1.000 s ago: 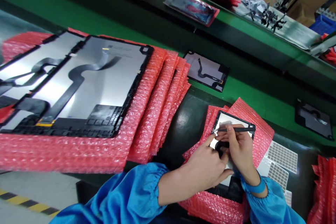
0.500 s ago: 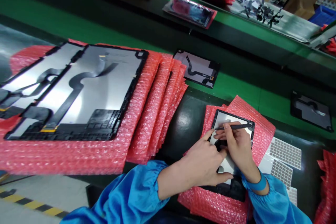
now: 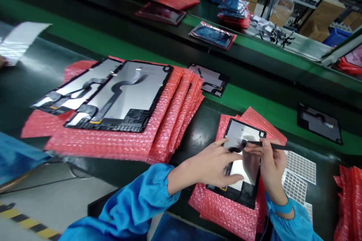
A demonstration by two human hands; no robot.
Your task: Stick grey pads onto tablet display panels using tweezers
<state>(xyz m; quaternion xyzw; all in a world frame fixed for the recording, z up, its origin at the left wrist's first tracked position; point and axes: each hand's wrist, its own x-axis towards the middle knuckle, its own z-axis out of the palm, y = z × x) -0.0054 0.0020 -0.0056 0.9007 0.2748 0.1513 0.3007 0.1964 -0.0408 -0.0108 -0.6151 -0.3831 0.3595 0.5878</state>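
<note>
A tablet screen panel [image 3: 246,171] with a silver back and black frame lies on a stack of red bubble-wrap pouches [image 3: 226,214] in front of me. My left hand [image 3: 213,163] rests over its left side, fingers stretched out and thumb apart. My right hand [image 3: 273,162] grips dark tweezers [image 3: 261,144] above the panel's upper right part. Their tip points left, at a small dark piece [image 3: 244,143]; whether it is pinched I cannot tell. My left hand partly covers the panel's flex cable.
Two larger screen panels [image 3: 127,94] lie on red pouches [image 3: 107,145] at left. More panels sit on the green strip, one at centre [image 3: 210,79], another at right [image 3: 319,122]. Sticker sheets [image 3: 301,165] lie right of my work. Another person's sleeve [image 3: 19,158] shows at far left.
My right hand has moved right, away from my left hand, and the tweezers' tip now lies further right over the panel. My left hand stays at the panel's left. The view has shifted.
</note>
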